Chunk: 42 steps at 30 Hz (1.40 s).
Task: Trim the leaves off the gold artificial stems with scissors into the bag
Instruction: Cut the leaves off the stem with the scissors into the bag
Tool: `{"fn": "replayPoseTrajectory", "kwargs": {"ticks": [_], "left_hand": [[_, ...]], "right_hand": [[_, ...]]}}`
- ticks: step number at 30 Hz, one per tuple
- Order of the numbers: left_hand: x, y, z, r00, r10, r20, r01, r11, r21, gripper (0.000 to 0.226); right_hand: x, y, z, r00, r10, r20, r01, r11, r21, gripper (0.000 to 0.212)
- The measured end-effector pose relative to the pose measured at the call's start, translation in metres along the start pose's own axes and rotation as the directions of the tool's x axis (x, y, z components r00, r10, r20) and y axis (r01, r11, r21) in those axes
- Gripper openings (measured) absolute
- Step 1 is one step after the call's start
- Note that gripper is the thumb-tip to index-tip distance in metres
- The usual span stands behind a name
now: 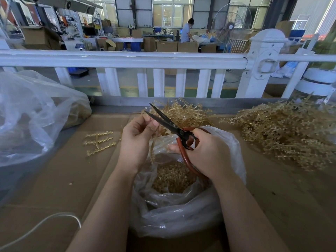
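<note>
You are holding one gold artificial stem (155,140) in your left hand (139,140), thumb and fingertips pinching it near its top while the rest is trailing down over the mouth of the clear plastic bag (234,151) standing at the near edge of the brown cardboard work surface (272,188). Your right hand (207,153) is gripping the red loop handles of the black-bladed scissors (171,125), fingers curled through and around them. The blades are standing apart, pointing up and away toward the far edge, with the lower blade running just beside your left thumb.

The bag is already holding a bed of cut gold leaves (172,177). A tangled pile of gold stems (283,131) is lying at the far right of the surface, a smaller bunch (183,113) behind your hands, and a few stripped-looking sprigs (99,142) left of your left hand. A large crumpled clear bag (32,115) is sitting at the far left corner.

The main risk, as I judge it, is your left thumb: the blade is sitting so near it that a quick snip could nick skin instead of plastic. The cutting point is also hovering close to the bag's far rim, so leaves clipped there could be dropping onto the cardboard rather than inside. The thin bag wall next to the handles could be catching in the scissors as you are closing them.
</note>
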<state>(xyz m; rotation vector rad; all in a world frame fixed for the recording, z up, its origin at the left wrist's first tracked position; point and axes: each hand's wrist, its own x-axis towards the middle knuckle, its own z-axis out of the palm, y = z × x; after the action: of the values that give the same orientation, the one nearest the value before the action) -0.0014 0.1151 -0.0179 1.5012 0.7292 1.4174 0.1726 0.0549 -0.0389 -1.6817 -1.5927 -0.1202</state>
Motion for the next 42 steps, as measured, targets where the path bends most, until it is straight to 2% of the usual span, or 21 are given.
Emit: {"fn": "replayPoseTrajectory", "kwargs": {"ticks": [8, 18, 23, 29, 32, 36, 39, 42], "left_hand": [[-0.0004, 0.0002, -0.0004, 1.0, 0.021, -0.004, -0.021, 0.993, 0.119, 0.012], [-0.0007, -0.0001, -0.0006, 0.999, 0.003, 0.039, -0.007, 0.996, 0.087, 0.019], [-0.0009, 0.0021, 0.0007, 0.998, 0.002, 0.057, -0.004, 0.999, 0.04, 0.026], [-0.0008, 0.0035, 0.0015, 0.998, -0.012, 0.068, 0.013, 1.0, -0.014, 0.018], [-0.0012, 0.003, 0.0027, 0.997, -0.027, 0.068, 0.024, 0.999, 0.04, 0.019], [-0.0015, 0.0012, 0.003, 0.995, -0.033, 0.097, 0.021, 0.992, 0.126, 0.021], [-0.0016, 0.0015, 0.0025, 0.993, -0.028, 0.115, 0.013, 0.991, 0.133, 0.024], [-0.0013, 0.0003, 0.0025, 0.991, -0.023, 0.129, 0.006, 0.992, 0.128, 0.017]], "right_hand": [[-0.0009, -0.0027, -0.0046, 1.0, -0.02, -0.012, 0.019, 1.0, -0.021, 0.063], [0.0, -0.0007, -0.0035, 1.0, -0.011, -0.005, 0.011, 0.999, -0.034, 0.06], [-0.0004, 0.0005, -0.0029, 0.999, -0.031, -0.028, 0.03, 0.999, -0.045, 0.052], [-0.0004, -0.0004, -0.0031, 1.0, -0.015, -0.02, 0.015, 1.0, -0.02, 0.062], [-0.0006, 0.0008, -0.0025, 0.999, -0.034, -0.027, 0.033, 0.999, -0.039, 0.054], [-0.0003, -0.0003, -0.0033, 0.999, -0.036, -0.012, 0.035, 0.998, -0.045, 0.061], [-0.0004, -0.0005, -0.003, 0.999, -0.042, -0.026, 0.041, 0.999, -0.033, 0.062], [-0.0006, -0.0003, -0.0025, 0.999, -0.043, -0.033, 0.042, 0.999, -0.025, 0.067]]}}
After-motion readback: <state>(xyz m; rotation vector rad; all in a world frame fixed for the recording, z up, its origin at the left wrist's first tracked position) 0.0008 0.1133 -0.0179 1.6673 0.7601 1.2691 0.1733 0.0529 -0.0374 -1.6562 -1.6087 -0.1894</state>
